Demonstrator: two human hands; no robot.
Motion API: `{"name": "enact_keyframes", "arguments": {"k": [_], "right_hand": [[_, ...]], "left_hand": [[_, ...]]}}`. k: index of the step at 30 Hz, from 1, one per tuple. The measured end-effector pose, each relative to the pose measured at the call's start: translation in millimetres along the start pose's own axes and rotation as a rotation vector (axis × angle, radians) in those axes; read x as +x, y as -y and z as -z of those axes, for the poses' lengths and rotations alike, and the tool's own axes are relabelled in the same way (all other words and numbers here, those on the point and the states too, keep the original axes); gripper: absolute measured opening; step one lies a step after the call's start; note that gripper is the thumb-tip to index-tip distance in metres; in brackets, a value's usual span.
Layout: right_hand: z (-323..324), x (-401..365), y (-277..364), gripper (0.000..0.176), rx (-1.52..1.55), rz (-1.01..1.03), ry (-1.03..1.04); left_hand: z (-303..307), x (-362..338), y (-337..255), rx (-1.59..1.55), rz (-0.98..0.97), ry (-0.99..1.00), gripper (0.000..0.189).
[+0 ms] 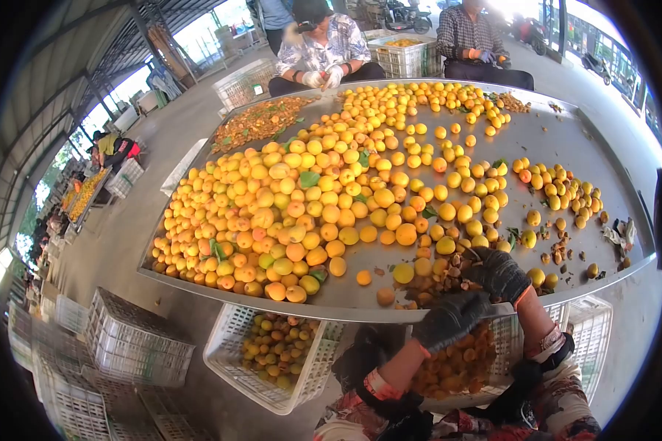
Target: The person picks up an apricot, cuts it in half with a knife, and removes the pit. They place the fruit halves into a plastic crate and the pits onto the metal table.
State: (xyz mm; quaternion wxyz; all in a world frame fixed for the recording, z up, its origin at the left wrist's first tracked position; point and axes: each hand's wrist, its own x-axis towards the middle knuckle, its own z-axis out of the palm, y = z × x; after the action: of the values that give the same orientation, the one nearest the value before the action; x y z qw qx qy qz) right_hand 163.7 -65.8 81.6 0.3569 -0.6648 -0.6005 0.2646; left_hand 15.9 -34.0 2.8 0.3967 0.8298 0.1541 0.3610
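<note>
Yellow-orange apricots (279,213) are heaped over a metal table (360,290). My left hand (452,321), in a black glove, is closed at the table's near edge; what its fingers hold, if anything, is hidden. Just beyond it, my right hand (497,273), also gloved in black, has its fingers bent together over a small pile of brown pits and scraps (426,287). Whatever it grips is too small to make out. Below my hands, a white crate (504,345) holds orange apricot pieces (460,364).
Another white crate (221,345) with greenish-brown fruit stands under the near edge. Stacked crates (136,338) are at the left. Across the table sit two people (324,51) (474,44) with their own hands at work. Split apricots (261,121) lie at the far left corner.
</note>
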Motion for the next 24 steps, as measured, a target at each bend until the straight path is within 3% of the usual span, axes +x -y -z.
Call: {"name": "enact_keyframes", "arguments": {"k": [1, 2, 3, 5, 6, 8, 9, 11, 12, 14, 15, 17, 18, 21, 23, 24], "right_hand": [[3, 0, -2, 0.040, -0.478, 0.250, 0.075], [3, 1, -4, 0.043, -0.473, 0.185, 0.092], [2, 1, -1, 0.043, -0.473, 0.187, 0.098], [3, 1, 7, 0.036, -0.304, -0.101, 0.076], [1, 5, -1, 0.036, -0.310, -0.107, 0.069], [-7, 17, -27, 0.035, -0.521, 0.325, -0.166], [-7, 22, -22, 0.035, -0.531, 0.318, -0.172], [-13, 46, 1, 0.037, 0.108, -0.130, 0.042], [-15, 57, 17, 0.037, 0.100, -0.133, 0.033], [-19, 73, 47, 0.039, 0.083, -0.236, 0.056], [-24, 82, 42, 0.039, 0.081, -0.240, 0.051], [-45, 110, 30, 0.037, 0.056, -0.040, -0.002], [-49, 113, 55, 0.038, 0.058, -0.150, 0.046], [-81, 132, 84, 0.039, 0.025, -0.224, 0.243], [-101, 140, 105, 0.036, -0.050, -0.233, 0.340], [-120, 145, 97, 0.037, -0.036, -0.005, 0.355]], "left_hand": [[-2, -4, -8, -0.218, 0.028, 0.126, 0.030], [-2, -7, -15, -0.438, 0.059, 0.253, 0.031], [5, -6, -20, -0.439, 0.062, 0.247, 0.031], [27, -2, -27, -0.068, -0.140, -0.059, 0.035], [36, -4, -29, -0.076, -0.147, -0.056, 0.035], [56, -8, -29, -0.239, 0.326, -0.171, 0.036], [63, -9, -27, -0.249, 0.319, -0.166, 0.036], [75, -7, -23, -0.519, 0.594, -0.337, 0.033], [85, -6, -24, -0.526, 0.587, -0.331, 0.033], [103, -5, -33, -0.907, 0.816, -0.500, 0.024], [106, -3, -33, -0.911, 0.816, -0.493, 0.024], [115, -2, -30, -0.923, 0.812, -0.677, 0.026], [119, -4, -25, -0.917, 0.817, -0.715, 0.026], [118, -9, -10, -0.997, 0.790, -0.881, 0.027], [120, -12, -3, -0.842, 0.711, -0.935, 0.027], [123, -13, -3, -0.835, 0.711, -0.954, 0.027]]}}
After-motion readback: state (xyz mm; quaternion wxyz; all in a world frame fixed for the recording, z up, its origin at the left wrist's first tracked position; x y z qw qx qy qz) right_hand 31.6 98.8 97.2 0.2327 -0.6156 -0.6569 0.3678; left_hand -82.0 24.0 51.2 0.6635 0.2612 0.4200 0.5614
